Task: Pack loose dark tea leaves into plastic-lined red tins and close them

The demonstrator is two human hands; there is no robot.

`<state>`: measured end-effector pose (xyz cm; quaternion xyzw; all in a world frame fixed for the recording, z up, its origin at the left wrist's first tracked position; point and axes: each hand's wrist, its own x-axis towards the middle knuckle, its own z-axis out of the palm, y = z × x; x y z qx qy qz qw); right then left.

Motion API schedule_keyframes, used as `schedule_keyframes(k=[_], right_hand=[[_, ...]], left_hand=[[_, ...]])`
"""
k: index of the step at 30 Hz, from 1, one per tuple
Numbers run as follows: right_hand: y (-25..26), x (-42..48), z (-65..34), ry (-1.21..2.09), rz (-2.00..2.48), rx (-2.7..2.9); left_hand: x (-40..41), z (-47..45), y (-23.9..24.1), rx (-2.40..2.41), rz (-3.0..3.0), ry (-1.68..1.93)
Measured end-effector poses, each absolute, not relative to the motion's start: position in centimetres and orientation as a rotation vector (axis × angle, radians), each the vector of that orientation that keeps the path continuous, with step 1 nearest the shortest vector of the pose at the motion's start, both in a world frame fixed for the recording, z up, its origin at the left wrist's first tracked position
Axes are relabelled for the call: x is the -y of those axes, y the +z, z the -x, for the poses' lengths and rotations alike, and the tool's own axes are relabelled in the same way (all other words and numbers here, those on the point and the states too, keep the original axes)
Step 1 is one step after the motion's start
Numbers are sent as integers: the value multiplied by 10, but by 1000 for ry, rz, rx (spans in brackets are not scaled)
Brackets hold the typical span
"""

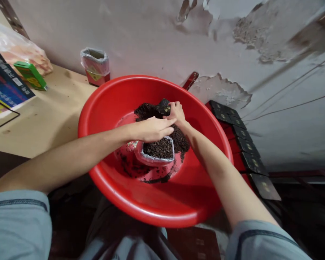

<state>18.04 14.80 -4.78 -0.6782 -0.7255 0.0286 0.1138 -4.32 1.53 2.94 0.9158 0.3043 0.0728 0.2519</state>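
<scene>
A large red plastic basin (151,213) holds a heap of dark, loose tea-like leaves (181,139). Inside it stands a small red box with a clear liner (146,159), filled with the same leaves (159,148). My left hand (153,129) is stretched flat over the box's far edge, fingers straight and holding nothing. Just beyond, my right hand (177,113) reaches into the heap, its fingers bent around the edge of a black piece with gold marks (163,106), like a box lid. The left fingertips overlap the right hand in view; whether they touch, I cannot tell.
On the wooden table (62,97) at left are a lined red box (96,65), a green packet (31,76), a printed carton (5,83) and a plastic bag (24,50). Several black-lidded red boxes (249,151) line the right side. Behind rises a peeling wall (141,36).
</scene>
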Motion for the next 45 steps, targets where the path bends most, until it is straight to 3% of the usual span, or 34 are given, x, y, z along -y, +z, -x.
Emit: schedule_keyframes(k=[5,11,15,19,21,26,28,31,35,45], right_hand=[[-14,-114,-212,172,1813,1978],[24,-37,-234,193,1699,2055],[22,-16,-238,33,1938,2158],[5,-25,-229,95,2194,2086],[-2,-22,-216,340,2239,1986],[-12,21,-181,1896,1889,1419],[-16,37,-173,2024,1807,1221],[-16,47,-168,1819,1780,1067],[1,44,-167,1583,1566,1026],[59,28,-223,760,1355,1421]], left_hand=[[16,45,6,-785,-2777,-51],[23,45,1,-769,-2885,-38],[24,44,2,-750,-2891,-144],[6,47,6,-927,-2658,9],[-10,54,8,-1204,-2413,160],[-25,83,2,-1276,-1922,64],[-15,90,-1,-1196,-1775,-53],[1,96,0,-1167,-1537,-27],[7,99,15,-1193,-1324,334],[-16,150,73,-1361,-1618,857]])
